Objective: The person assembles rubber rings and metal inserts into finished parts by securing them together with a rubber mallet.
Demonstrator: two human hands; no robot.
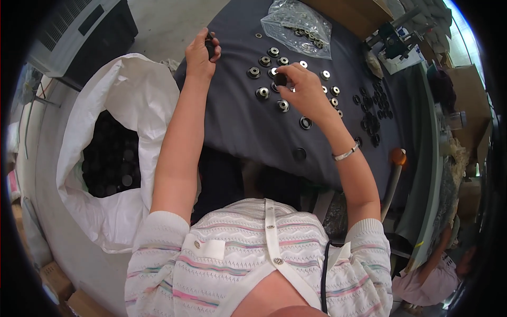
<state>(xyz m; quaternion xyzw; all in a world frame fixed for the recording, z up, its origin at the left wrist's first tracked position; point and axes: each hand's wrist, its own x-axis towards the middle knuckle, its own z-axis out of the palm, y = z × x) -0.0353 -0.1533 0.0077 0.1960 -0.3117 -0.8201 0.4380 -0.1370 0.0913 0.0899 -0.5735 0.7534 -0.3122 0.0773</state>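
My left hand (200, 55) is closed around black round caps (210, 48), held over the left edge of the dark cloth-covered table (232, 124). My right hand (307, 91) pinches a black disc-shaped cap (280, 80) between thumb and fingers, just above the parts on the cloth. Around it stand several black round parts with shiny metal rings on them (253, 72); some are hidden behind my right hand. A lone black disc (299, 154) lies near the front edge. One small metal ring (258, 36) lies apart at the far left.
A clear plastic bag (285, 18) with metal rings sits at the back. Several black parts (372, 124) lie at the right. Left of me stands a white sack (95, 219) of black caps. An orange-topped rod (398, 157) rises at the right edge. Another person (430, 282) is at lower right.
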